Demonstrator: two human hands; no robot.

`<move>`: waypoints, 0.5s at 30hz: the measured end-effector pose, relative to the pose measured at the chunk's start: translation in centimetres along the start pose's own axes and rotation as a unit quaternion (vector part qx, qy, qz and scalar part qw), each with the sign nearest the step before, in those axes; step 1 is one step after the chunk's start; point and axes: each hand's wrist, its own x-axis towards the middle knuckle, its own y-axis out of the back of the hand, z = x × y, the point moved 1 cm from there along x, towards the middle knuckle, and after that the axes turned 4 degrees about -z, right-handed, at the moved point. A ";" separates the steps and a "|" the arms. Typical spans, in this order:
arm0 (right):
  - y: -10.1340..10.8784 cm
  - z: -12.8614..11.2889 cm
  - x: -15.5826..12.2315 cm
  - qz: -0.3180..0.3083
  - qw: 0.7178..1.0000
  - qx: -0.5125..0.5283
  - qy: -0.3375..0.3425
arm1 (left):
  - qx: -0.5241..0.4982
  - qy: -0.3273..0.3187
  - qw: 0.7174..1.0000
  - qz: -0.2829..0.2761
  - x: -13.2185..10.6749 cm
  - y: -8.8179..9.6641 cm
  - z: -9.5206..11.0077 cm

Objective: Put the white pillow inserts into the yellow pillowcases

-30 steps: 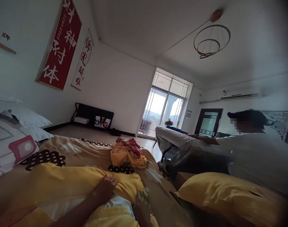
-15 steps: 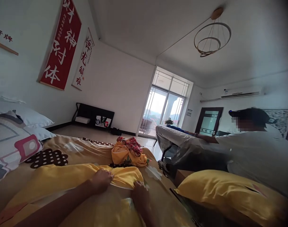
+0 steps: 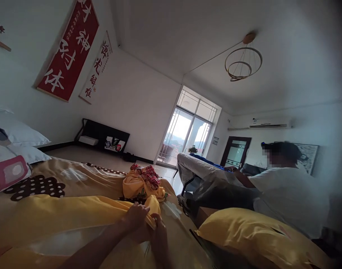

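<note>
A yellow pillowcase (image 3: 61, 213) with a white pillow inside lies across the bed in front of me. My left hand (image 3: 135, 216) is closed on its far corner, fingers pinching the yellow fabric. My right hand (image 3: 159, 235) sits right beside it, closed on the same corner from the right. Both hands touch each other at the fabric's end.
A bundle of yellow and red-checked cloth (image 3: 142, 183) lies further down the bed. White and patterned pillows (image 3: 11, 164) sit at the left. A yellow pillow (image 3: 252, 235) lies at the right. Another person (image 3: 285, 186) in white leans over a covered table (image 3: 204, 172).
My hands slid along the pillowcase toward its far corner and came together there, gripping it. The view swung slightly left and down.
</note>
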 end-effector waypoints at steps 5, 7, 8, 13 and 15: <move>0.1 -0.5 1.0 0.003 0.982 -0.189 -0.031 | 0.001 -0.026 1.000 0.013 -1.0 0.3 -0.4; 0.5 -0.6 1.6 0.034 0.988 -0.151 0.007 | 0.008 -0.024 0.999 0.019 -1.9 0.3 0.0; 0.7 -0.6 1.9 0.045 0.992 -0.118 0.016 | 0.018 -0.026 0.999 0.033 -2.5 0.1 0.4; 1.3 0.1 3.0 0.047 0.998 -0.041 -0.004 | 0.059 -0.160 0.983 0.064 -5.4 -1.5 3.0; 1.4 0.2 3.2 0.040 0.998 -0.037 -0.007 | 0.040 -0.165 0.985 0.031 -5.6 -2.2 3.5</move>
